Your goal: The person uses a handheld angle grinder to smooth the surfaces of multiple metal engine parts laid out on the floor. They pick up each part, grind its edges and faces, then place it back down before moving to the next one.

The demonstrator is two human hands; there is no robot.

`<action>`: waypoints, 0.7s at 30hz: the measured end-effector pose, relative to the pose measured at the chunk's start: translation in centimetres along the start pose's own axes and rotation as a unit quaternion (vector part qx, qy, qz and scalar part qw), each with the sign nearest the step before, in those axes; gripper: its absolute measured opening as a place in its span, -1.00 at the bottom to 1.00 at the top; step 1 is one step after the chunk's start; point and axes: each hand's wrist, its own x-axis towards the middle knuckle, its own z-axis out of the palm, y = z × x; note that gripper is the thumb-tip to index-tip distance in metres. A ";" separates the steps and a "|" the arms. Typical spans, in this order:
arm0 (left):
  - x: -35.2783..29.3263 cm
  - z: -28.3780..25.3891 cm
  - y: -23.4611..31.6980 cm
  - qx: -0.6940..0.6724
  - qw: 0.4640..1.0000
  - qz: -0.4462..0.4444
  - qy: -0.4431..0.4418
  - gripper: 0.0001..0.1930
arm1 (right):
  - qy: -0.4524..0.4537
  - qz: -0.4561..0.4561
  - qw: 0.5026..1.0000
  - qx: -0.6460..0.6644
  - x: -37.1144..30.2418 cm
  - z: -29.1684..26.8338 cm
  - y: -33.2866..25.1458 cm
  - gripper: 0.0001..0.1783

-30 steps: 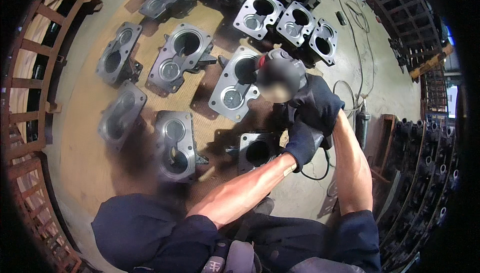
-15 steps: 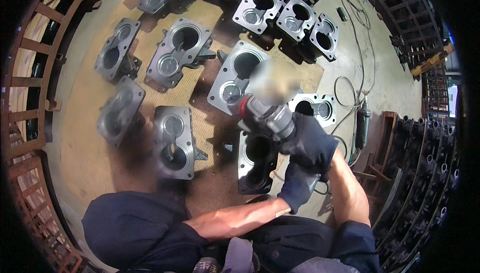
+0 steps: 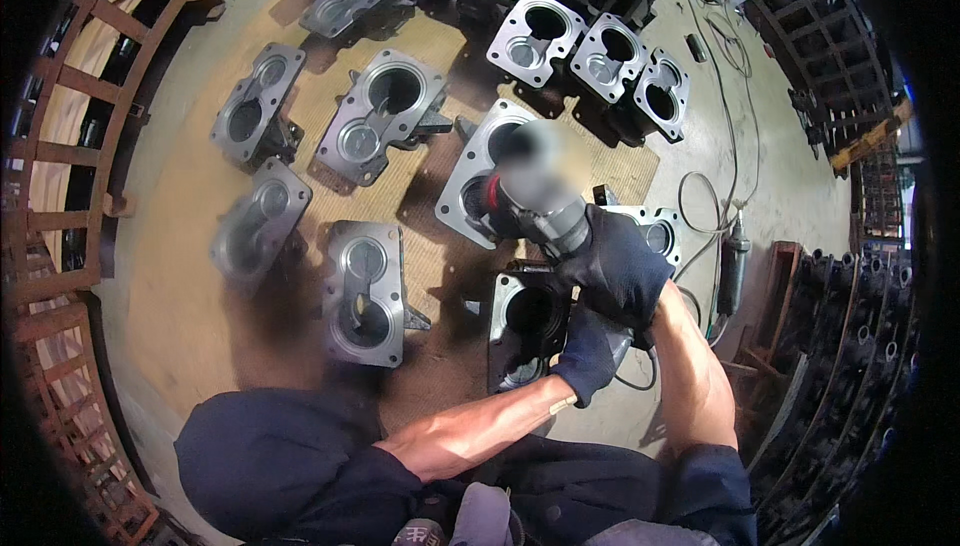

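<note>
Steadying is presumably why the tool (image 3: 548, 218) is gripped by the right hand (image 3: 625, 264) and, behind it, the left hand (image 3: 592, 354), over a casting (image 3: 474, 174). Other castings (image 3: 375, 289) are spread faces-up, likely for access.

Floor (image 3: 780, 191): 2 rusty racks (image 3: 85, 83) along L edge. Mesh rack (image 3: 815, 18) nr top R corner, yellow bar (image 3: 872, 138) just below. R edge, btm half: rack w/ blk parts (image 3: 838, 346). Inboard: dark tool (image 3: 735, 271), looped cable (image 3: 680, 192) beside.
</note>
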 end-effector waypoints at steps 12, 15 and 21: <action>8.5 0.1 0.2 0.240 0.952 0.183 -0.059 -0.57 | -0.019 -0.033 0.999 -0.038 6.8 -3.4 0.2 -0.50; 10.8 -1.1 -3.0 0.231 0.924 0.294 -0.074 -0.58 | -0.013 -0.064 0.997 -0.046 7.1 -3.0 1.1 -0.53; 11.4 -0.1 -3.3 0.207 0.950 0.220 -0.079 -0.59 | -0.026 -0.075 0.996 -0.032 7.6 -3.8 2.4 -0.54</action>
